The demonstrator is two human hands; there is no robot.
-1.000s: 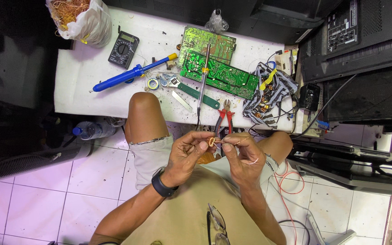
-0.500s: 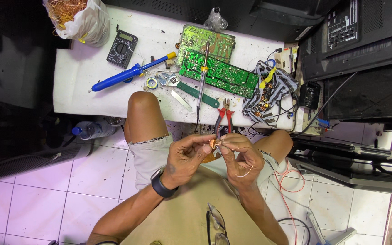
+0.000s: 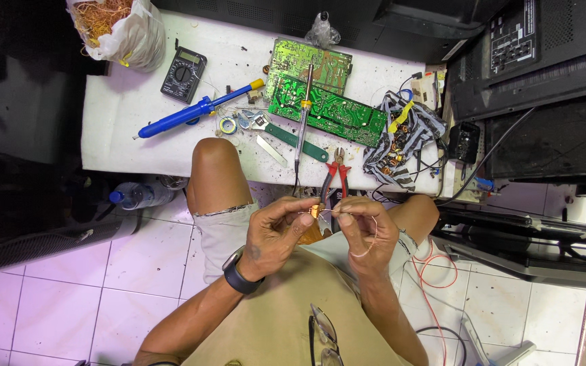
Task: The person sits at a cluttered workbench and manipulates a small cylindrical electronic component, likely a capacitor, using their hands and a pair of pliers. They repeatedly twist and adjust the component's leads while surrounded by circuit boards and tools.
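I sit with both hands held over my lap. My left hand (image 3: 276,234), with a dark watch on its wrist, pinches a small copper-coloured coil part (image 3: 315,211) between thumb and fingers. My right hand (image 3: 367,234) closes on a thin copper wire (image 3: 369,242) that runs from the coil and loops down past its palm. The two hands almost touch at the coil. Most of the coil is hidden by the fingers.
A white table (image 3: 123,129) ahead carries two green circuit boards (image 3: 327,108), a soldering iron (image 3: 303,115), red-handled pliers (image 3: 336,175), a blue desoldering pump (image 3: 191,112), a black multimeter (image 3: 183,74) and a wire bundle (image 3: 398,139). A bag of copper wire (image 3: 113,24) sits far left. Black casings (image 3: 544,81) stand right.
Both hands stay together over my lap; the fingers shift slightly around the coil and the wire loop has swung a little lower by the right palm.
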